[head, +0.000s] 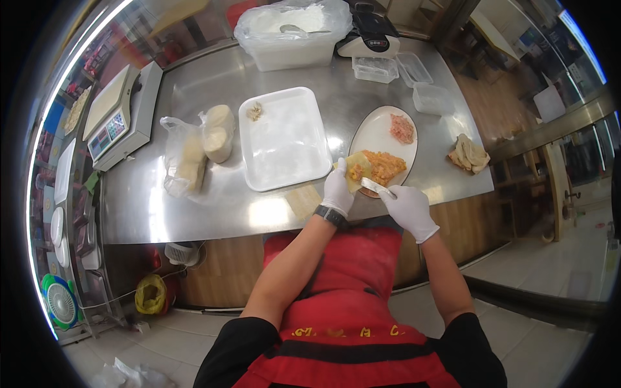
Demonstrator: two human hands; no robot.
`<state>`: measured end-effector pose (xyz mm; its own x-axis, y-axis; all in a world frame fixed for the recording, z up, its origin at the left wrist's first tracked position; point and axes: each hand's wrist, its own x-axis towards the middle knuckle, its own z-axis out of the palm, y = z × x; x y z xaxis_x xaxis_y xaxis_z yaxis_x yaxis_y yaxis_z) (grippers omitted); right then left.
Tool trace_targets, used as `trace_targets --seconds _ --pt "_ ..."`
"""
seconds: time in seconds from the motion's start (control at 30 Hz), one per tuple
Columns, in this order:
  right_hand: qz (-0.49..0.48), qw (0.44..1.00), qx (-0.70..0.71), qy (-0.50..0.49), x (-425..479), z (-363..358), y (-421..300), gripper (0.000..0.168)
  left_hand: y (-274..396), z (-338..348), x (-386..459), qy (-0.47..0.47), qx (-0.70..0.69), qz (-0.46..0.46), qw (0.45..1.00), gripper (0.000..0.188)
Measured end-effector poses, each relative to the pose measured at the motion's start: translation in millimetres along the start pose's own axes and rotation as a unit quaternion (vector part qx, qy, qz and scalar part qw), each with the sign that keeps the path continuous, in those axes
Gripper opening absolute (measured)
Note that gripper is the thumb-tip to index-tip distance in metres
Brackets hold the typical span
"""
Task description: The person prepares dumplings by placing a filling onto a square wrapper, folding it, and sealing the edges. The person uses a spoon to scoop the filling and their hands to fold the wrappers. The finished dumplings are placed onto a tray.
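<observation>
My left hand (338, 190), in a white glove, holds a square yellowish dough wrapper (358, 161) over the near left rim of an oval white plate (365, 127). A small lump of orange filling lies on the wrapper. My right hand (408, 207), gloved too, grips a metal spreader (374, 185) whose end is close to that lump. On the plate lie a mound of orange minced filling (388, 167) and a smaller heap of pink minced meat (401, 129). Several flat wrappers (304, 200) rest at the table's near edge, left of my left hand.
A white tray (285, 140) with a little pale food at its far left corner lies left of the plate. Bagged dough (187, 160), a scale (114, 119), a flour tub (293, 51), clear plastic containers (376, 69), a black-and-white appliance (371, 36) and a crumpled cloth (468, 154) stand around.
</observation>
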<state>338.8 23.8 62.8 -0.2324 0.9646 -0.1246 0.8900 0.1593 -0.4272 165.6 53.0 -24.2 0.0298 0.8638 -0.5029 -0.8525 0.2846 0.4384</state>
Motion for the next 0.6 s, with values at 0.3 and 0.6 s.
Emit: trace_targets --seconds 0.3,0.6 --pt "0.054 0.997 0.018 0.050 16 6 50 0.034 16 11 -16 0.025 -0.033 -0.010 0.999 0.040" --pt "-0.088 0.988 0.004 0.129 9 -5 2 0.020 8 18 -19 -0.010 0.044 -0.049 0.998 0.043"
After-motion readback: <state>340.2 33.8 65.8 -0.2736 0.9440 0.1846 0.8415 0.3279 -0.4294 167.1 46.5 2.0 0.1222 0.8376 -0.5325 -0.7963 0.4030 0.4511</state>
